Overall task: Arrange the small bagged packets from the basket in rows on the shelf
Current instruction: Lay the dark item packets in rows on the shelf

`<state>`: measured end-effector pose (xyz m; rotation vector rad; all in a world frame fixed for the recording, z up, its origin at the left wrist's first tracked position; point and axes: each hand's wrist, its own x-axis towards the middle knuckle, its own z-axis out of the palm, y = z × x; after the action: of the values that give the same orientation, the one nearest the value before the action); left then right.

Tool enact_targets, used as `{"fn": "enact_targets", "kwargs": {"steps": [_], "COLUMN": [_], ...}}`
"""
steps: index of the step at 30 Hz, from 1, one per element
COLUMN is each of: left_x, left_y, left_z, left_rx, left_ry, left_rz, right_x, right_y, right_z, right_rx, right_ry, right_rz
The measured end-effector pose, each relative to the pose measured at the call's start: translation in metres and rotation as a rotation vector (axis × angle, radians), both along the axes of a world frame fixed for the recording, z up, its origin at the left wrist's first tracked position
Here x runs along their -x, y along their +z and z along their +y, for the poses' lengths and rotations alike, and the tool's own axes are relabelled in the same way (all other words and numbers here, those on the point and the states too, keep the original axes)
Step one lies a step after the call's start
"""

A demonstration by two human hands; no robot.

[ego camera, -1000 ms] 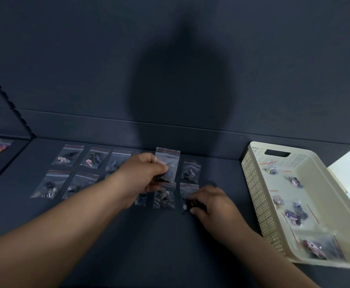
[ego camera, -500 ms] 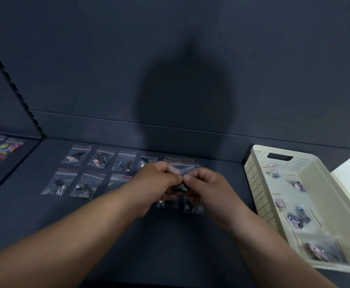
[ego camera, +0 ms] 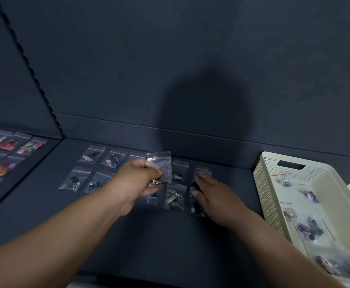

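Packet (ego camera: pixel 159 165) pinched upright in left hand (ego camera: pixel 137 179), long axis toward shelf (ego camera: pixel 170 235) back edge (right hand (ego camera: pixel 213 194) flat-fingered, nearer basket (ego camera: pixel 269 194) tbh).

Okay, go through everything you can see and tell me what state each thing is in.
Left hand, gripping one packet.
Held packet, raised off the shelf, upright.
Laid packets, flat in two rows.
Right hand, fingers straight, touching the rows' right end.
Basket, holding loose packets.
Colourful packets, flat in rows, far left.
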<state>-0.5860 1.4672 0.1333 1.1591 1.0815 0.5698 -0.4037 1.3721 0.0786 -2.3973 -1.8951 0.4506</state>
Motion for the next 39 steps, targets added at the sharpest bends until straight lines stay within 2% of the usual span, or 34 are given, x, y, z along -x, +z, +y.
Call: {"fn": "enact_targets", "kwargs": {"steps": [7, 13, 17, 21, 23, 32, 39], "left_x": [0.013, 0.031, 0.048, 0.071, 0.088, 0.161, 0.204], "left_y": [-0.002, -0.003, -0.004, -0.003, -0.003, -0.013, -0.022], "left_z": [-0.01, -0.012, -0.01, -0.004, 0.001, 0.034, 0.056], "left_rx": [0.001, 0.037, 0.035, 0.024, 0.027, -0.03, -0.129], "left_ry": [0.038, 0.016, -0.068, -0.107, -0.102, -0.225, -0.253], "left_rz": [0.007, 0.002, 0.03, 0.013, 0.017, 0.147, 0.296], "right_x": [-0.004, 0.03, 0.076, 0.118, 0.14, 0.21, 0.26], "right_y": [0.004, 0.03, 0.04, 0.043, 0.042, 0.033, 0.023], "right_z": [0.001, 0.003, 0.013, 0.025, 0.031, 0.052, 0.07], "right_rx": [0.003, -0.328, -0.309, -0.255, -0.229, -0.152, -0.214], "right_ry": [0.007, -0.045, -0.075, -0.194, -0.267, -0.399, -0.487], "right_rz": [0.079, 0.216, 0.584, 0.987, 1.129, 1.186, 1.105]}}
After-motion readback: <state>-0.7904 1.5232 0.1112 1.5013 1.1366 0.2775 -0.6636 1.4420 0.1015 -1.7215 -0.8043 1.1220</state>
